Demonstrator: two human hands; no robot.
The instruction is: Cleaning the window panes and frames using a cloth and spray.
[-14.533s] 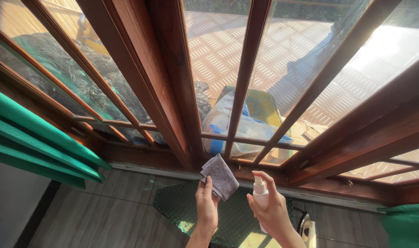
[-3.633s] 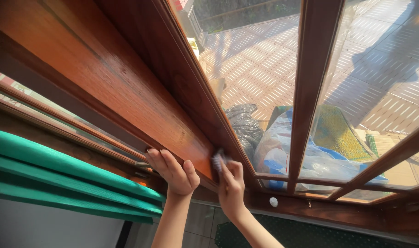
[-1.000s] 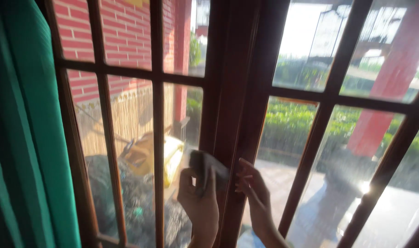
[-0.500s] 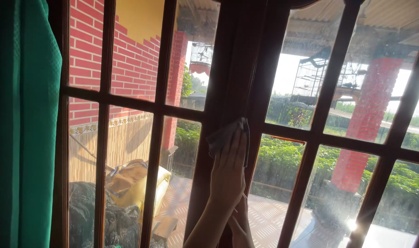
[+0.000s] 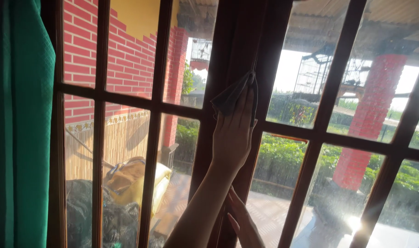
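Pressing grey cloth (image 5: 231, 97) flat vs centre window post (image 5: 237, 46) w/ left hand (image 5: 232, 133), palm pinning it, no clenched grip | right hand (image 5: 241, 222) lower on post, fingers loose, empty, bracing | green curtain (image 5: 16, 124) far left of post

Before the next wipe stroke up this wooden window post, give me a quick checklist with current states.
1. Grey cloth under the left hand: ok, palm presses it flat against the dark wooden centre post.
2. Cloth fully covered by the hand: not ok, a corner sticks out to the left.
3. Right hand bracing low on the post: ok, its fingers rest on the post's lower part.
4. Post above the cloth free of obstacles: ok, only bare wood shows.
5. Green curtain clear of the hands: ok, it hangs far left.
6. Post surface clean: cannot tell, backlit and dark.
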